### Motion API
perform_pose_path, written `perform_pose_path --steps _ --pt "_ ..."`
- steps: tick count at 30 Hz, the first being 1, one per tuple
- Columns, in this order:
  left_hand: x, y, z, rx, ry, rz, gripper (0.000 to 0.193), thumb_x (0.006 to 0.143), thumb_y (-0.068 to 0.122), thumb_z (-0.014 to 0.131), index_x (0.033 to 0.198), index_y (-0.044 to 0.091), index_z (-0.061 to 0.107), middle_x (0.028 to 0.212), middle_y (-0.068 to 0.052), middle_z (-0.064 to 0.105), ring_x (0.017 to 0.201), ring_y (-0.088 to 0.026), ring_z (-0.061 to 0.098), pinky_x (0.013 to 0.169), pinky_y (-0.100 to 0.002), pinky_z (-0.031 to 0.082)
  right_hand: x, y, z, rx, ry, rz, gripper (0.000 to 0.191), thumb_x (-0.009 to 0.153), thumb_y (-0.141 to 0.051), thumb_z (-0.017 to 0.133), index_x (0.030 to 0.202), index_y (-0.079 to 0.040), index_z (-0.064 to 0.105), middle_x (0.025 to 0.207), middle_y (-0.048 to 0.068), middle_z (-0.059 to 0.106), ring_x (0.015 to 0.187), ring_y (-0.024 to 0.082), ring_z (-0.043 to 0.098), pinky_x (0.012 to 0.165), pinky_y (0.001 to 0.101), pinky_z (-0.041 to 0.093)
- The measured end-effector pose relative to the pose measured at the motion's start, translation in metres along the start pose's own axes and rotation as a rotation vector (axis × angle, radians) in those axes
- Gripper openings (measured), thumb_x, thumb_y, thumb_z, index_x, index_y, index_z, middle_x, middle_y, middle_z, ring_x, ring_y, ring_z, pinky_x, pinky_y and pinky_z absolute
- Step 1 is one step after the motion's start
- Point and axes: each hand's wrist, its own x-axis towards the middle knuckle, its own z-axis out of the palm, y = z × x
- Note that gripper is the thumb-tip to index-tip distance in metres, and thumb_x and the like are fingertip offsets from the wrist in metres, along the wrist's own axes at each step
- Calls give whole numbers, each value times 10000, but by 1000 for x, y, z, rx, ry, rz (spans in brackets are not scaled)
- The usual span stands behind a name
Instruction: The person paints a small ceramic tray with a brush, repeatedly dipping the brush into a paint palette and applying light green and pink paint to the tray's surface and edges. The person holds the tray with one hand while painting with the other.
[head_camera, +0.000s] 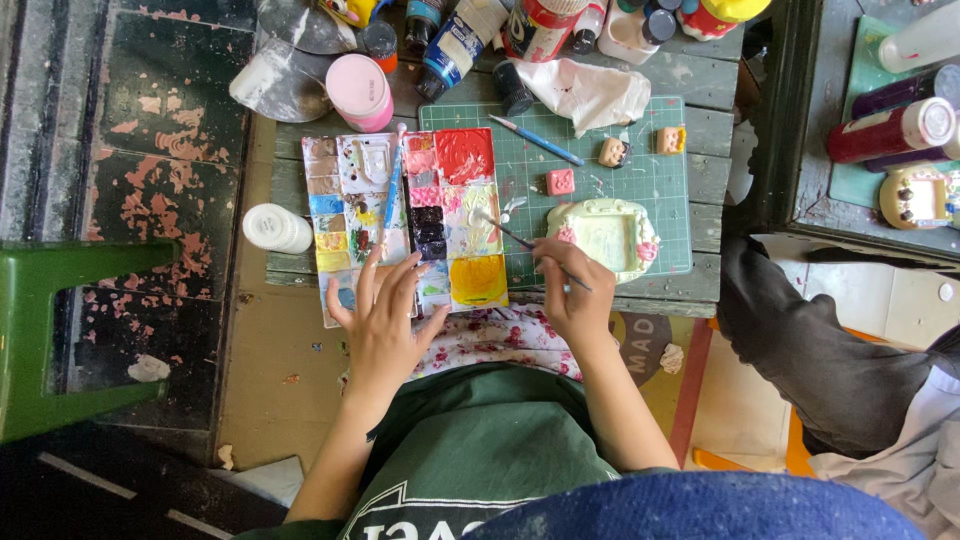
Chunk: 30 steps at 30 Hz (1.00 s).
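Paintbrush (520, 240): pinched between the fingers of the right hand (572, 292), handle running up and left from it, tip down on the pale yellow-white well of the paint palette (400, 215). Left hand (383, 318) lies spread, fingers flat on the palette's near edge, holding it against the worktop (710, 85). Just beyond the right hand, on the green cutting mat (640, 170), sits a cream clay frame (605, 237) with small pink flowers. A pink clay piece (560, 181) lies further off, and a blue-handled brush (537, 140) beyond that.

Judgement on loading well: take little paint, only on the tip; keep the spread hand pressing so the palette does not slide; stay clear of the neighbouring red and orange wells so colours do not mix.
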Motion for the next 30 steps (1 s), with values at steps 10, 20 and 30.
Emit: perform_pose_path --steps 10,20,30 --pt "2 1 -5 7 -12 -20 625 913 470 771 1396 130 567 1354 29 660 1493 -284 392 1187 -641 56 1 0 -4 6 -35 -76 118 952 57 615 1023 -28 655 1037 119 758 826 249 750 748 321 584" --pt "1 3 -6 90 -30 -29 652 921 505 755 1426 135 571 1364 4 658 1491 -289 401 1181 -690 15 8 -2 -6 5 -67 -44 147 929 63 625 1020 -38 681 1035 113 760 881 278 766 777 340 592" --pt "4 6 -11 93 -73 -41 670 910 509 745 1435 132 570 1333 3 666 1480 -270 406 1170 -725 7 9 -3 -9 -1 -85 -87 120 926 48 643 987 -53 665 1035 107 761 878 279 760 761 334 587"
